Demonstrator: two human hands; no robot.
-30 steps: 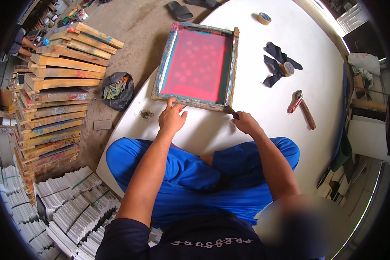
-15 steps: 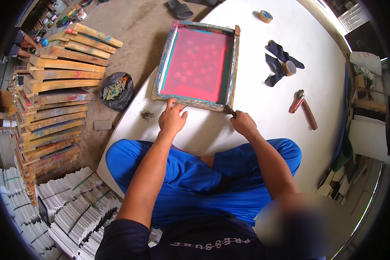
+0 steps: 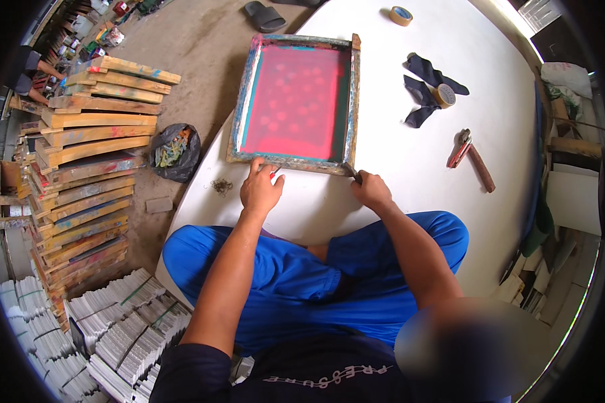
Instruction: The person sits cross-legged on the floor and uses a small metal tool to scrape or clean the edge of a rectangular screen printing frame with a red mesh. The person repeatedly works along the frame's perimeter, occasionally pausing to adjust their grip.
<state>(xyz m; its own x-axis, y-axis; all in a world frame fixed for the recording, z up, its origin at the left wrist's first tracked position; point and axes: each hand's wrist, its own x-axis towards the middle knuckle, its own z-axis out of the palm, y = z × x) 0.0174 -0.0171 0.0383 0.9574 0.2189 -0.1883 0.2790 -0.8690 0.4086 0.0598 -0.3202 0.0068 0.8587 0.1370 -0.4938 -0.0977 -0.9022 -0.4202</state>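
Right grip (image 3: pixel 372 191) holds dark handle (image 3: pixel 358 178); left grip (image 3: pixel 261 193), closure unclear, touches crusted wooden frame (image 3: pixel 309 164).

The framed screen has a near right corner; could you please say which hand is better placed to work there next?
Probably the right hand: it holds a dark tool at that corner, while the left hand is farther left along the near edge of the framed screen.

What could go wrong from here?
If the dark tool in the right hand slips at the frame's near right corner, it might stray into the pink mesh. The left hand, at the frame's near edge, could perhaps be caught if the tool skids sideways.
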